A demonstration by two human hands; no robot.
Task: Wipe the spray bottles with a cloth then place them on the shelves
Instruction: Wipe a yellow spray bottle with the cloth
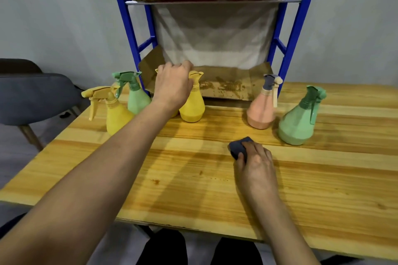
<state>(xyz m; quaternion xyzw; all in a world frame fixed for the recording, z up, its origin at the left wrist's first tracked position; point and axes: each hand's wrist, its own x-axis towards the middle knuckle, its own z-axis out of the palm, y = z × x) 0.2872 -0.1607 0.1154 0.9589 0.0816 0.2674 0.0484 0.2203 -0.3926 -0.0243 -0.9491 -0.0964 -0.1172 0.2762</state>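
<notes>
Barely started: all six spray bottles (297, 122) in view stand on the table (215, 189), none on the shelf (226, 87); left hand (172, 86) has fingers curled over the head of a yellow bottle (156, 70) at the back, mostly hidden; right hand (256, 163) grips the cloth (238, 148) on the table, clear of every bottle; wiping and shelving look all still to do

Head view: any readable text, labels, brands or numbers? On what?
No readable text anywhere.
Yellow bottle: no label; neck band too blurred to tell if it carries lettering.
Pink bottle and green bottle: plain, no labels.
Cardboard on the shelf: brown smudges, not letters.
Cloth: plain.
</notes>
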